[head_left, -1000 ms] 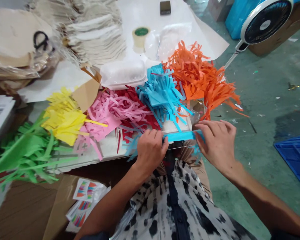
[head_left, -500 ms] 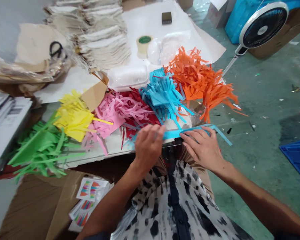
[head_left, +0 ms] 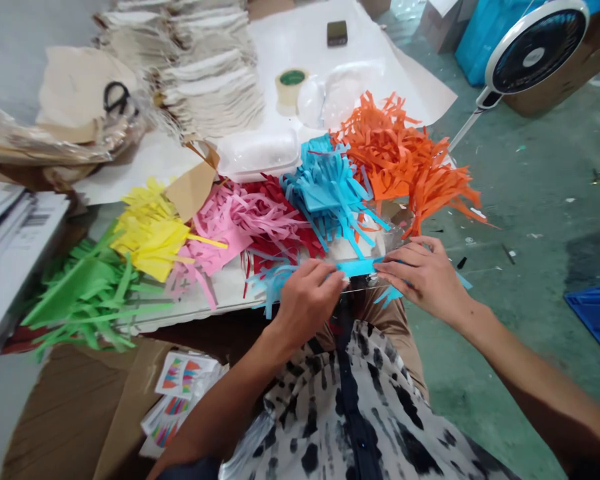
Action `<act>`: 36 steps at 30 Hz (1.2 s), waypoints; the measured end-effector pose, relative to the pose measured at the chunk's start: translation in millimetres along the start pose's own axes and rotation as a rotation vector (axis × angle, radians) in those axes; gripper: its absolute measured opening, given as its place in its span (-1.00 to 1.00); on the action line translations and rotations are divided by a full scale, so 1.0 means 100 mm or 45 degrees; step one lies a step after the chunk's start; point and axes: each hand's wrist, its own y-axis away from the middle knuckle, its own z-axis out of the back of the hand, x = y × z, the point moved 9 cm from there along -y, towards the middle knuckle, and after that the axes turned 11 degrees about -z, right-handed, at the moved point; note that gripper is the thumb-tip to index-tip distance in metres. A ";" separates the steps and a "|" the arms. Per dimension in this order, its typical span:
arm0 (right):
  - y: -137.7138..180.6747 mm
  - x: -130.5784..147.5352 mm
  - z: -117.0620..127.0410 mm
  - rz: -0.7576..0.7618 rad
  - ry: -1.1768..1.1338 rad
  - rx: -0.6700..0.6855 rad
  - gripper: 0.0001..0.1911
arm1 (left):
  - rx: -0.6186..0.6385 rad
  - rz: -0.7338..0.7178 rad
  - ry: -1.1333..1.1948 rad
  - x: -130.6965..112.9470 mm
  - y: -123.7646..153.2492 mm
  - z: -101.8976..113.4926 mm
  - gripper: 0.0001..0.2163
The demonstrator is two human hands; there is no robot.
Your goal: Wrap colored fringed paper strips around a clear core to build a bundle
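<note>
Both my hands hold a blue fringed paper strip [head_left: 356, 268] at the near edge of the table. My left hand [head_left: 307, 300] is closed, pinching the strip's left part, with blue fringe hanging out to its left. My right hand [head_left: 423, 277] presses the strip's right part with its fingers laid close together over it. Just behind the strip lies a pile of blue fringed paper [head_left: 327, 190]. Orange fringed paper [head_left: 405, 160] sits to its right, pink [head_left: 230, 223] and red [head_left: 275, 200] to its left.
Yellow fringe [head_left: 150, 230] and green fringe [head_left: 87, 290] lie at the left. A tape roll [head_left: 291, 85], white plastic container [head_left: 259, 153], scissors [head_left: 115, 97] and stacked cloth bags [head_left: 205, 73] sit further back. A fan [head_left: 533, 47] and blue crate [head_left: 597, 313] stand on the floor at the right.
The blue strip's long tail that stuck out to the right has been drawn in under my right hand. My left hand has shifted slightly right and closed on the strip.
</note>
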 end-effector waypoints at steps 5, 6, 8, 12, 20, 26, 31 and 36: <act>-0.03 -0.01 -0.06 -0.078 0.065 0.034 -0.79 | 0.075 0.054 0.212 -0.02 -0.20 -0.29 -0.92; -0.04 -0.01 -0.08 -0.111 0.070 0.054 -0.78 | 0.082 0.062 0.209 -0.01 -0.21 -0.32 -0.93; -0.06 -0.02 -0.12 -0.164 0.078 0.095 -0.75 | 0.081 0.064 0.197 0.02 -0.22 -0.33 -0.88; -0.10 -0.07 -0.16 -0.265 -0.004 0.150 -0.73 | 0.055 0.167 0.197 0.13 -0.16 -0.28 -0.87; -0.15 -0.19 -0.16 -0.444 0.015 0.154 -0.74 | 0.120 0.374 0.065 0.32 -0.02 -0.19 -0.81; -0.23 -0.13 -0.20 -0.436 0.170 0.233 -0.74 | 0.178 0.401 -0.105 0.39 0.00 -0.21 -0.80; -0.18 0.07 -0.08 -0.329 0.295 0.058 -0.82 | 0.062 0.204 -0.132 0.20 -0.08 -0.19 -0.89; -0.05 0.27 -0.08 -0.096 0.195 -0.016 -0.73 | 0.078 -0.089 -0.069 -0.06 -0.11 -0.24 -0.79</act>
